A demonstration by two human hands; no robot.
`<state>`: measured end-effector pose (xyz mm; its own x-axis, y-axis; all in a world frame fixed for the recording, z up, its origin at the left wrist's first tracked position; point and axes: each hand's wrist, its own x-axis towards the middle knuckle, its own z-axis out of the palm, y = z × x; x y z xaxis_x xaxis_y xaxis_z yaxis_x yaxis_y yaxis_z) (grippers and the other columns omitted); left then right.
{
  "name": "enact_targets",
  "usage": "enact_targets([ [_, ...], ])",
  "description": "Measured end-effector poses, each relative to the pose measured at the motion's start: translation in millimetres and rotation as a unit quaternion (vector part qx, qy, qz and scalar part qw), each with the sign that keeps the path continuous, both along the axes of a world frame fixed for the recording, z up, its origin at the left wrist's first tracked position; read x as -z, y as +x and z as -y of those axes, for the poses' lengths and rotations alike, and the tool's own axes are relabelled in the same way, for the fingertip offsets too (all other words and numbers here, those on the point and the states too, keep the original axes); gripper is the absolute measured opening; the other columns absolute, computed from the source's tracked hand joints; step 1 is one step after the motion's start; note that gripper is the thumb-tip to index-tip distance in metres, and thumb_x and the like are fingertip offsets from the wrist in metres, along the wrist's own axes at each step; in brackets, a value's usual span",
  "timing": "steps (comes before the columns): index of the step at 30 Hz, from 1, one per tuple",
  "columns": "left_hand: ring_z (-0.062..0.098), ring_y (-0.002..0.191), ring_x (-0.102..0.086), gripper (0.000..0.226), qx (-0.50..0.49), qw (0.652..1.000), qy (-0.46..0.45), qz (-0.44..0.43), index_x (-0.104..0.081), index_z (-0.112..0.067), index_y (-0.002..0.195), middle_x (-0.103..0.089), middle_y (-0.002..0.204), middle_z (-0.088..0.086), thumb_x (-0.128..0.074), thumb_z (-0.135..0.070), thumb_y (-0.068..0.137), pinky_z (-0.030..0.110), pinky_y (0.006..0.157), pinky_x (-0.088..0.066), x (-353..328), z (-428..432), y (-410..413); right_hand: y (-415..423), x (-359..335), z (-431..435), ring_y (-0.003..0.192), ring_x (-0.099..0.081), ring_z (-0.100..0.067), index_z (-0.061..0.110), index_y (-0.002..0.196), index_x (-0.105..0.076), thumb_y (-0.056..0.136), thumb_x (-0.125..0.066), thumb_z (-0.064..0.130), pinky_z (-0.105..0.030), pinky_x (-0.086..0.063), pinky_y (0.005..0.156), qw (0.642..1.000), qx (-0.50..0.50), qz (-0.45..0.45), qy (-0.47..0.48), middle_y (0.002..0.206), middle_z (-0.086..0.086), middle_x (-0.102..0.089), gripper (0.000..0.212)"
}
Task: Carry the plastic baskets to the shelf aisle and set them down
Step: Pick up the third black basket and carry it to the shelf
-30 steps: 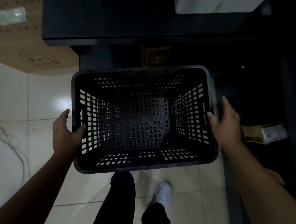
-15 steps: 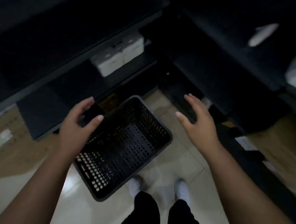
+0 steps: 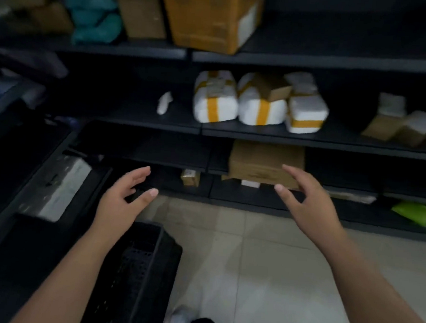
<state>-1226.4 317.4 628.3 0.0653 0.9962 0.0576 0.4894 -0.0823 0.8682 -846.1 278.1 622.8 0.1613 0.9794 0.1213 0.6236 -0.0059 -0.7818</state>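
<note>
With the black perforated plastic basket (image 3: 138,269) observed resting on the pale tiled floor (image 3: 263,264) beside the dark metal shelving (image 3: 258,136), 2 empty hands, left hand (image 3: 122,200) and right hand (image 3: 306,204) spread wide, should be drawn clear without nudging it.

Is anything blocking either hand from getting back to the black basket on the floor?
Nothing visible. The black basket sits on the tile floor under the left forearm. The left hand and right hand are both open and empty above it, with only air between them and the basket's rim.
</note>
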Motion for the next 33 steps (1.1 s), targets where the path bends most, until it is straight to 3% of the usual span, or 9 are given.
enact_targets([
  [4,0.004,0.125,-0.057,0.048,0.101,0.994,0.031,0.005,-0.058,-0.053,0.126,-0.063,0.132,-0.018,-0.069,-0.049,0.080,0.038,0.104,-0.045,-25,11,129,112,-16,83,0.123,-0.040,0.005,0.042,0.137,-0.045,0.076,-0.047,0.072,-0.025,-0.035,0.100,0.996,0.089,-0.007,0.018,0.136,0.022,-0.046,0.067],
  [9,-0.001,0.123,-0.056,0.047,0.234,0.971,0.056,0.010,-0.053,-0.066,0.124,-0.060,0.129,-0.032,-0.066,-0.057,0.079,0.034,0.101,-0.046,-48,37,304,241,-35,202,0.113,-0.037,0.015,0.055,0.133,-0.036,0.073,-0.048,0.077,-0.021,-0.036,0.092,0.972,0.232,0.004,0.037,0.122,0.051,-0.035,0.065],
  [11,-0.001,0.122,-0.056,0.046,0.292,0.955,0.057,0.017,-0.053,-0.064,0.124,-0.060,0.129,-0.033,-0.068,-0.055,0.081,0.036,0.102,-0.047,-53,51,375,284,-39,253,0.115,-0.042,0.009,0.055,0.132,-0.038,0.070,-0.046,0.081,-0.024,-0.039,0.093,0.953,0.299,-0.002,0.041,0.125,0.044,-0.039,0.068],
  [14,0.000,0.124,-0.056,0.046,0.382,0.923,0.044,0.019,-0.053,-0.064,0.125,-0.060,0.130,-0.031,-0.071,-0.054,0.084,0.040,0.104,-0.046,-55,76,477,335,-36,327,0.123,-0.046,-0.003,0.048,0.135,-0.042,0.072,-0.048,0.080,-0.030,-0.039,0.101,0.921,0.387,-0.010,0.044,0.131,0.020,-0.049,0.070],
  [16,-0.001,0.124,-0.055,0.047,0.437,0.899,0.035,0.020,-0.052,-0.064,0.126,-0.059,0.131,-0.031,-0.070,-0.055,0.085,0.039,0.104,-0.046,-54,92,540,361,-33,370,0.118,-0.046,-0.001,0.044,0.136,-0.044,0.075,-0.049,0.075,-0.027,-0.038,0.098,0.900,0.435,-0.008,0.039,0.126,0.019,-0.049,0.069],
  [19,-0.002,0.123,-0.056,0.048,0.507,0.862,0.017,0.027,-0.052,-0.065,0.126,-0.059,0.130,-0.032,-0.069,-0.060,0.081,0.037,0.103,-0.046,-48,119,636,398,-25,428,0.117,-0.047,-0.002,0.033,0.137,-0.048,0.078,-0.052,0.065,-0.027,-0.040,0.097,0.862,0.507,-0.009,0.024,0.128,0.014,-0.052,0.067],
  [25,-0.003,0.121,-0.057,0.047,0.624,0.778,-0.024,0.059,-0.055,-0.067,0.122,-0.062,0.128,-0.031,-0.068,-0.062,0.077,0.037,0.101,-0.048,-32,184,811,459,-10,524,0.120,-0.048,-0.006,0.029,0.136,-0.050,0.085,-0.066,0.043,-0.025,-0.037,0.096,0.785,0.619,-0.005,-0.020,0.128,0.012,-0.052,0.055],
  [29,0.001,0.120,-0.060,0.047,0.694,0.716,-0.057,0.059,-0.059,-0.063,0.121,-0.064,0.126,-0.027,-0.069,-0.064,0.076,0.045,0.101,-0.050,-20,242,935,495,-3,595,0.118,-0.050,-0.004,0.035,0.136,-0.049,0.084,-0.065,0.049,-0.027,-0.042,0.093,0.689,0.725,-0.009,-0.017,0.129,0.015,-0.054,0.056],
  [33,0.001,0.117,-0.060,0.045,0.760,0.646,-0.058,0.041,-0.057,-0.066,0.119,-0.065,0.123,-0.027,-0.069,-0.062,0.076,0.040,0.100,-0.049,-12,321,1025,516,10,659,0.118,-0.052,-0.011,0.033,0.139,-0.046,0.084,-0.064,0.048,-0.036,-0.046,0.094,0.609,0.793,-0.019,-0.006,0.134,0.009,-0.052,0.060],
])
